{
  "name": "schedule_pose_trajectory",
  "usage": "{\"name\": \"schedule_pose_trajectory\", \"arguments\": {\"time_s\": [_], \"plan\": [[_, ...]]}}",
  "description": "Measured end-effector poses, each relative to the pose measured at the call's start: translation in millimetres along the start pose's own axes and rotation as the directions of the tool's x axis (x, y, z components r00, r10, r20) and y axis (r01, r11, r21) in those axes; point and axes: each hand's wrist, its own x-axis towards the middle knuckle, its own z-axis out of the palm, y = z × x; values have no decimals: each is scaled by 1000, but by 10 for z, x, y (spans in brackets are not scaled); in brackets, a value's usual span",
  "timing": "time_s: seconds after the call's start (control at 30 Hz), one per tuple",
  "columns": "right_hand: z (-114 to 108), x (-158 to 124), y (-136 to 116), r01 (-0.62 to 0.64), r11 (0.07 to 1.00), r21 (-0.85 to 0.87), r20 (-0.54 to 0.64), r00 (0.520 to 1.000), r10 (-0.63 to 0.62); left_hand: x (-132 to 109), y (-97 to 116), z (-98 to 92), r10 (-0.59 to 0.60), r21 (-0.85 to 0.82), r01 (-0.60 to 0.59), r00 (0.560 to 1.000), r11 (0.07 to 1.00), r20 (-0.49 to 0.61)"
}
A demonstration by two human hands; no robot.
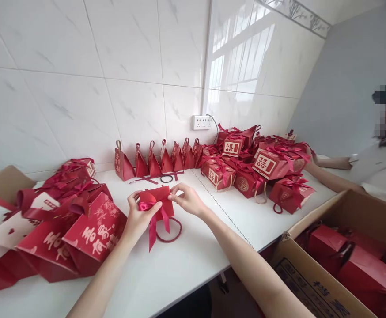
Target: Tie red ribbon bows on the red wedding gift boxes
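We're holding red box point(158, 194): left hand point(142, 210) clamping its left, right hand point(187, 199) pinching its right edge (ribbon point(152, 237) trailing).

Plain red box point(160, 193), crimson ribbon point(152, 233), grey-veined white tiles point(65, 119)

A: How does the bare left forearm point(108, 268) come in?
B: Slanting up and rightward from the bottom edge, the wrist nearly straight.
A: And the bare right forearm point(242, 254)?
B: Up and leftward from the lower right — uncovered as far as it shows.
A: The bare left hand point(141, 215)?
B: Gripping, thumb stretched rightward across the front, fingers bent at the left.
A: The bare right hand point(189, 198)?
B: Pinching — thumb and forefinger close together, pointing left, near the left thumb.
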Motion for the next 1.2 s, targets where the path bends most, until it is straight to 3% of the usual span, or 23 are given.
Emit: {"name": "schedule_pose_trajectory", "arguments": {"time_s": [0.43,0.73,1.03,1.2], "plan": [[-23,-7,-2,25,1000,-7,3,1000,-25,-20,37,-6,-26,9,26,1000,1000,15],[47,-56,47,226,968,-113,-59,970,-234,-34,89,5,-42,-31,42,999,999,19],[50,-130,128,282,957,-72,210,942,-262,-63,10,4,-13,-62,16,999,998,38],[26,-150,105,288,950,-117,264,932,-250,-80,22,4,-43,-117,53,996,992,81]]}}
